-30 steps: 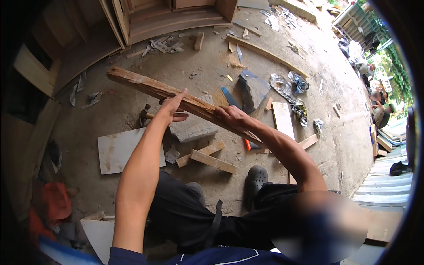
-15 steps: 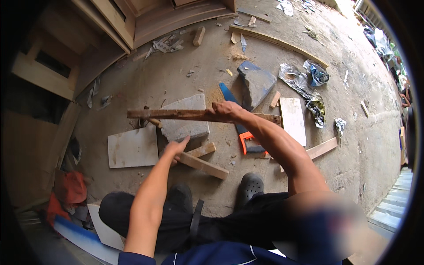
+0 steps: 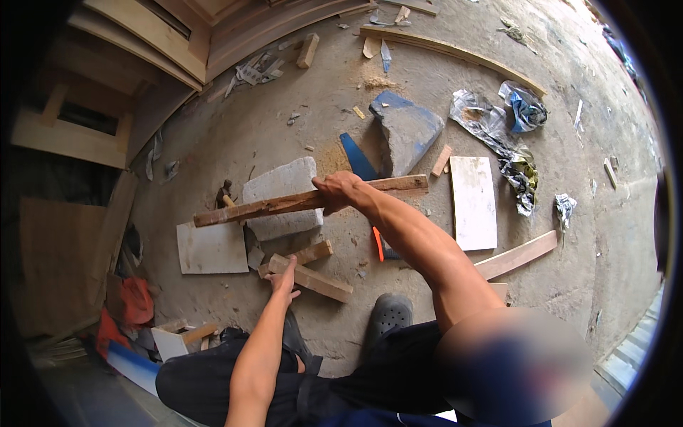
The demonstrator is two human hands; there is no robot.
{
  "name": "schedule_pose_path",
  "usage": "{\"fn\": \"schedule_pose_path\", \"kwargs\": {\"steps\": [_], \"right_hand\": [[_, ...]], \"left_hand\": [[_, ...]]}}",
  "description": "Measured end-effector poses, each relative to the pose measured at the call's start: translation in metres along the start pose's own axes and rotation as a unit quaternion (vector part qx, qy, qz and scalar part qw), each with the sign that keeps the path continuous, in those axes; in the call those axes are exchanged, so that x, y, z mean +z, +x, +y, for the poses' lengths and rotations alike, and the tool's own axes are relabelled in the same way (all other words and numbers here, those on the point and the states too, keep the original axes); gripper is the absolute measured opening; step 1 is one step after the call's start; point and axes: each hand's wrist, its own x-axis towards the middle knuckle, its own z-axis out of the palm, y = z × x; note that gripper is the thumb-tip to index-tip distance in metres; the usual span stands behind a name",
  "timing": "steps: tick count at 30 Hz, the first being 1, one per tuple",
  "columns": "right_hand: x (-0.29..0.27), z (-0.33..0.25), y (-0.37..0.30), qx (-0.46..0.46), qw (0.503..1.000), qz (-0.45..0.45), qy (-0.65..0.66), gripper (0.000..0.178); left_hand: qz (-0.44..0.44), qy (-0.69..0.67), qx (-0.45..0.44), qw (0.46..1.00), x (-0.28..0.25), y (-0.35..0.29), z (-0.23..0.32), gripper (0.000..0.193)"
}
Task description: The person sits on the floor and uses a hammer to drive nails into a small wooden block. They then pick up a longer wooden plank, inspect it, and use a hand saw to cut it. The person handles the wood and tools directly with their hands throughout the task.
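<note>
A long, rough wooden plank is gripped near its middle by my right hand, fingers wrapped round it. It slants above a pale concrete block, hiding part of that block. My left hand is at the left end of a short wooden block, with fingers over its top and thumb at its near side. This block rests across another wooden piece. A hammer lies beside the concrete block. The handsaw has a blue blade; my right forearm and the plank partly cover it.
A blue-stained stone lies beyond the saw. White boards lie on both sides. Crumpled plastic and a loose wood strip are at the right. Wooden cabinetry stands at the far left.
The plank has tilted, its left end now nearer me, and shifted left with my right hand. My left hand has drawn back toward me along the short wooden block. The view has shifted slightly.
</note>
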Motion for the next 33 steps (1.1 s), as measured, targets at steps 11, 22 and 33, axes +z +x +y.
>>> {"fn": "schedule_pose_path", "kwargs": {"steps": [11, 22, 33], "right_hand": [[0.017, 0.007, 0.036, -0.068, 0.976, 0.172, -0.113, 0.031], [0.017, 0.015, 0.036, -0.02, 0.987, 0.124, -0.102, 0.043], [-0.02, -0.03, 0.002, 0.01, 0.959, -0.128, 0.253, 0.091]], "left_hand": [[0.014, 0.002, 0.039, 0.999, 0.021, 0.012, -0.023, 0.107], [0.118, -0.027, 0.232, 0.965, 0.002, -0.005, 0.001, 0.095], [0.028, -0.082, 0.401, 0.912, 0.011, -0.024, 0.094, 0.075]]}}
